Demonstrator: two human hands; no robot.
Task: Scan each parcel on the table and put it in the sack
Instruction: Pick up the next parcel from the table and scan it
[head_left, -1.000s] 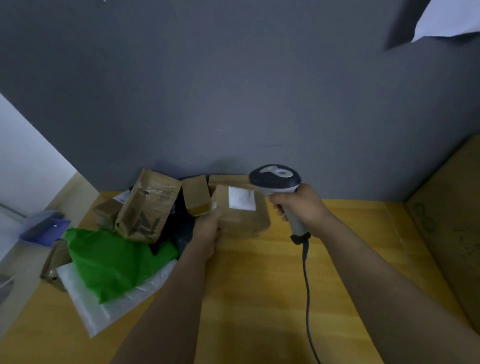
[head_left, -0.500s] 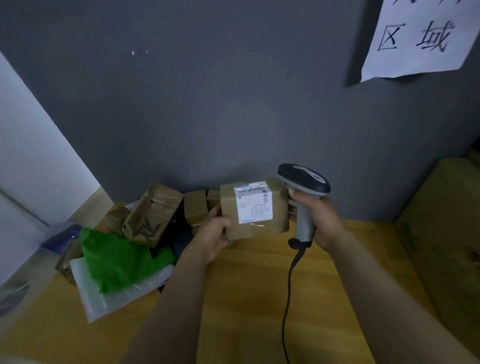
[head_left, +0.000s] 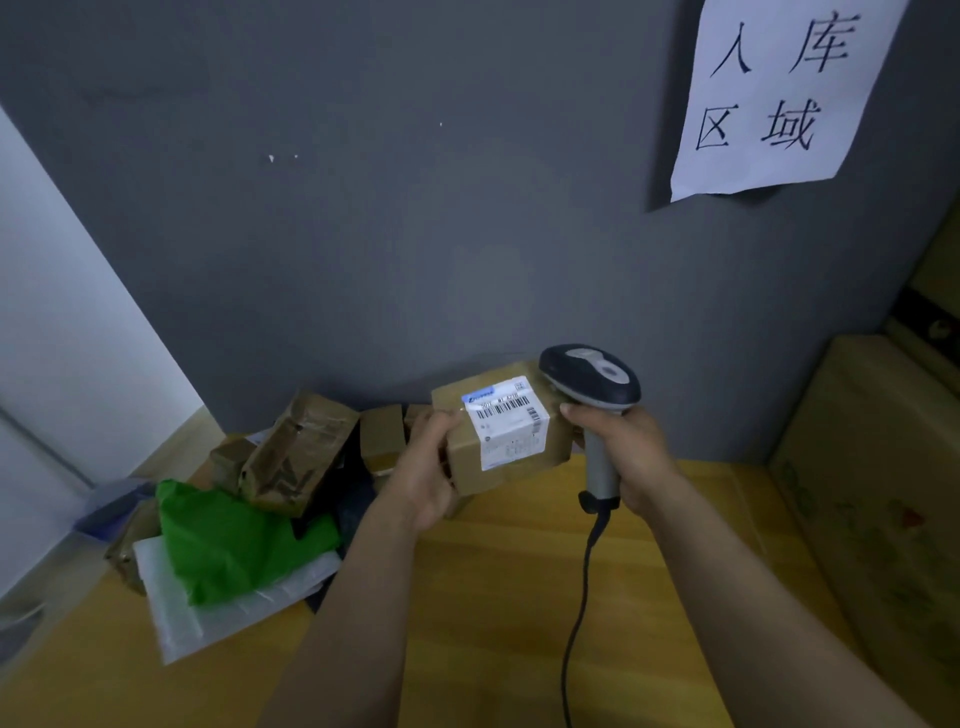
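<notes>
My left hand grips a brown cardboard parcel by its left end and holds it off the wooden table. Its white barcode label faces up toward me. Just right of the parcel, my right hand grips the handle of a corded barcode scanner, whose dark head sits over the parcel's top right corner. A pile of other parcels lies at the back left: a taped brown packet, small boxes, a green bag and a white mailer. No sack is in view.
A grey wall rises right behind the table, with a white paper sign on it. A large cardboard box stands along the right side. The scanner's black cable hangs down over the table between my arms.
My left hand has lifted the parcel out of the pile and tilted its label up. The scanner now sits close over the parcel's right corner. My head has tipped upward.
</notes>
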